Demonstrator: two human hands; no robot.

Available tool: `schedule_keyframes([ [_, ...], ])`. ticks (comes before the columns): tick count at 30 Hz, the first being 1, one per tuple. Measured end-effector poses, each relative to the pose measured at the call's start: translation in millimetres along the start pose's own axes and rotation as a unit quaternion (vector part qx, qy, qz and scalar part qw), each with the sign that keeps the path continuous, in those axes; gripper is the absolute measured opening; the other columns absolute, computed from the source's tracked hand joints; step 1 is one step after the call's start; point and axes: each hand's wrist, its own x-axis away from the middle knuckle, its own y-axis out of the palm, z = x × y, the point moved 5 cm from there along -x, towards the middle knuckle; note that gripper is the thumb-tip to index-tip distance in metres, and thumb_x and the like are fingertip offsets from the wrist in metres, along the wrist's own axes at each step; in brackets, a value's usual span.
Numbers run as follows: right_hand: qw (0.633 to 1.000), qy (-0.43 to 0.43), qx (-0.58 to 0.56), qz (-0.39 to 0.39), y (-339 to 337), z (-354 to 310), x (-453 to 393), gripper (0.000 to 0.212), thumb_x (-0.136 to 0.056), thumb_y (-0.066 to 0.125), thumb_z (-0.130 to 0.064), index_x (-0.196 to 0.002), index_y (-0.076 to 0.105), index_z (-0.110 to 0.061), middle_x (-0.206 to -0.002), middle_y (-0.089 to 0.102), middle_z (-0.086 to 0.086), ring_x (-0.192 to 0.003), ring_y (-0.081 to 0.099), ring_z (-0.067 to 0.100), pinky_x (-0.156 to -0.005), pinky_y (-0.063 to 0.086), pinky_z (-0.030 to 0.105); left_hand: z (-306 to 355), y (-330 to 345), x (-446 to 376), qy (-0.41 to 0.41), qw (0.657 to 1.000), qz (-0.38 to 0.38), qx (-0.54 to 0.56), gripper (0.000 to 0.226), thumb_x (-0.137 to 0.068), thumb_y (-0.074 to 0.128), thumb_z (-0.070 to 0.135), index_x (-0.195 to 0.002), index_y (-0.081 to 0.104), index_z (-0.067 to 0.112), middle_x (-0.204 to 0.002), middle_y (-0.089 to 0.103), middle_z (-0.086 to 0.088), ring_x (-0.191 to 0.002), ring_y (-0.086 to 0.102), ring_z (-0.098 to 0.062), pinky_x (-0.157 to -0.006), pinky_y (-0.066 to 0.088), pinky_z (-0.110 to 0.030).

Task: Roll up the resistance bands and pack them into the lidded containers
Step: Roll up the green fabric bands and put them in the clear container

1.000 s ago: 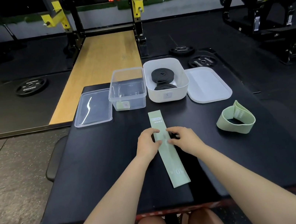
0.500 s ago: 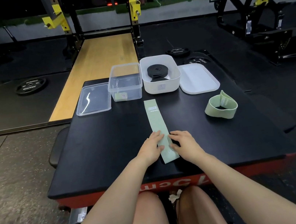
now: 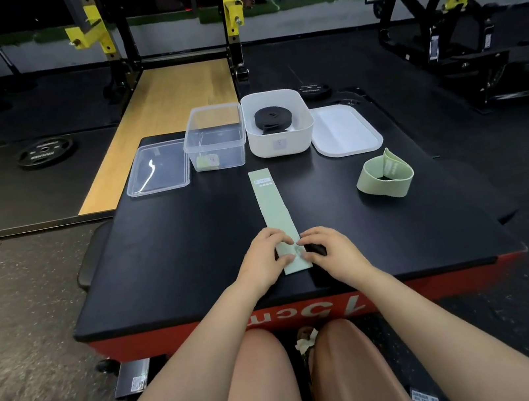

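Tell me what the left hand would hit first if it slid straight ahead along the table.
The left hand points roughly away from the person, beside the flat green band. Straight ahead is bare table, then probably the clear container; depth is uncertain.

The left hand (image 3: pixel 267 258) and right hand (image 3: pixel 328 248) cover the near stretch of the flat green band (image 3: pixel 272 206), so the grip underneath can't be read, nor whether any roll has begun there. The print on the band's far end is too small to make out. Inside the white container (image 3: pixel 281 142), the black bands (image 3: pixel 272 118) sit partly behind the front wall; how many there are is unclear. A small pale green item in the clear container (image 3: pixel 215 138) is blurred by the plastic. The red lettering on the platform's front edge (image 3: pixel 409 291) is blocked by the forearms. Both elbows run off the bottom edge.
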Motion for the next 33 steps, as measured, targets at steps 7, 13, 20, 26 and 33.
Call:
schedule_keyframes([
  [7, 0.999, -0.033, -0.002, -0.033, -5, -8, 7, 0.021, -0.082, 0.072, -0.028, -0.101, 0.072, -0.020, -0.101, 0.055, -0.014, -0.103, 0.050, 0.007, -0.091, 0.034, 0.018, 5, 1, 17, 0.029, 0.997, -0.053, -0.038, 0.028, -0.080, 0.072, 0.028, -0.104, 0.063, 0.018, -0.110, 0.051, 0.005, -0.106, 0.049, -0.010, -0.094, 0.039, -0.022],
  [13, 0.998, -0.047, 0.001, -0.037, -7, -10, 10, 0.022, -0.079, 0.074, -0.028, -0.100, 0.069, -0.022, -0.097, 0.060, -0.016, -0.097, 0.054, 0.004, -0.089, 0.040, 0.018, 9, -3, 19, 0.046, 0.996, -0.046, -0.067, 0.017, -0.085, 0.067, 0.028, -0.098, 0.065, 0.018, -0.108, 0.058, 0.003, -0.102, 0.053, -0.014, -0.092, 0.042, -0.028],
  [20, 0.994, -0.091, 0.017, -0.053, 0, -12, 15, 0.005, -0.085, 0.069, -0.023, -0.089, 0.071, -0.024, -0.095, 0.063, -0.013, -0.097, 0.055, 0.007, -0.090, 0.043, 0.024, 8, -5, 26, 0.064, 0.996, -0.006, -0.058, 0.010, -0.088, 0.063, 0.023, -0.087, 0.069, 0.015, -0.100, 0.059, 0.005, -0.100, 0.049, -0.011, -0.091, 0.041, -0.027],
  [26, 0.997, -0.042, -0.039, -0.058, 3, -7, 14, 0.008, -0.086, 0.067, -0.024, -0.086, 0.074, -0.026, -0.087, 0.063, -0.016, -0.093, 0.053, 0.003, -0.083, 0.037, 0.018, 4, -8, 30, 0.024, 0.998, 0.001, -0.052, 0.011, -0.087, 0.064, 0.028, -0.088, 0.072, 0.020, -0.091, 0.064, 0.006, -0.093, 0.050, -0.013, -0.085, 0.044, -0.034],
  [33, 0.997, 0.007, -0.062, -0.052, 6, -3, 10, 0.018, -0.085, 0.068, -0.025, -0.076, 0.063, -0.039, -0.082, 0.062, -0.016, -0.088, 0.055, 0.005, -0.081, 0.041, 0.022, 2, -5, 24, -0.003, 0.999, -0.012, -0.030, 0.012, -0.089, 0.062, 0.025, -0.090, 0.072, 0.018, -0.088, 0.052, 0.009, -0.097, 0.048, -0.013, -0.086, 0.043, -0.032],
])
